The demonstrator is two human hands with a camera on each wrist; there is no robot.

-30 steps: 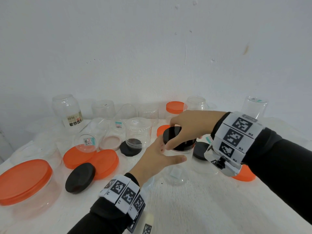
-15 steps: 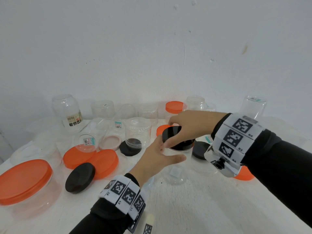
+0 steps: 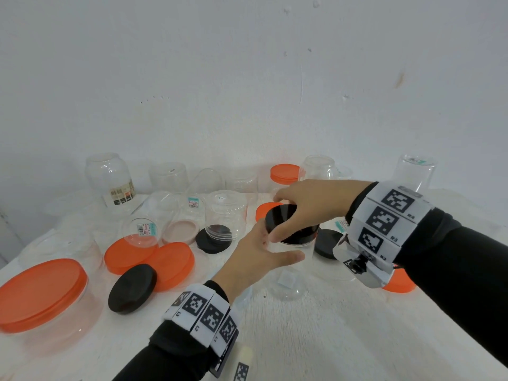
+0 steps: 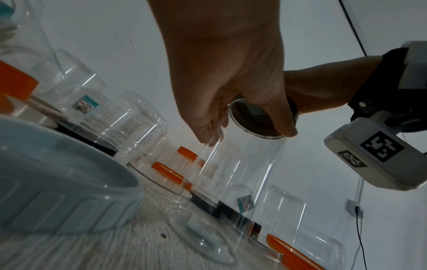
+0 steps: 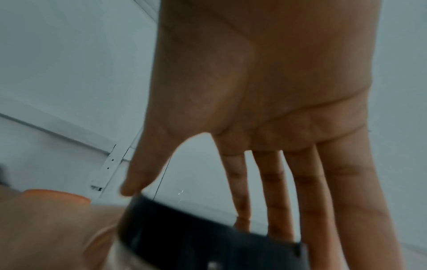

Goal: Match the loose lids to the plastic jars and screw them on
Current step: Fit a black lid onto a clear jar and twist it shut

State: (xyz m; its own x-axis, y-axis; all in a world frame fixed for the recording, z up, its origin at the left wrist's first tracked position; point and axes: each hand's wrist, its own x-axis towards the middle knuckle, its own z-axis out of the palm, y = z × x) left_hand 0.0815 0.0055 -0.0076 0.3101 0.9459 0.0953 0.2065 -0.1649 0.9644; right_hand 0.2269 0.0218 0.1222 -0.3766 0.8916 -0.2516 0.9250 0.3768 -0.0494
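Note:
A clear plastic jar (image 3: 288, 281) stands upright on the white table (image 3: 316, 339) near the middle. My left hand (image 3: 270, 251) grips its upper wall, thumb in front and fingers behind. A black lid (image 3: 279, 215) sits on the jar's mouth, slightly tilted. My right hand (image 3: 298, 213) comes from the right and pinches the lid's rim from above. In the left wrist view the lid (image 4: 254, 120) shows through the jar (image 4: 242, 173) under my left hand (image 4: 231, 95). In the right wrist view my right hand's fingers (image 5: 275, 191) reach down onto the lid (image 5: 196, 235).
Several clear jars stand upside down along the back wall. Loose black lids (image 3: 132, 288) (image 3: 327, 243) and orange lids (image 3: 170, 265) (image 3: 401, 281) lie around. A big jar with an orange lid (image 3: 41, 292) stands at the left edge. A pink lid (image 3: 180, 231) lies behind.
My right hand has shifted slightly round the black lid on the jar. The left hand and the jar have stayed where they were.

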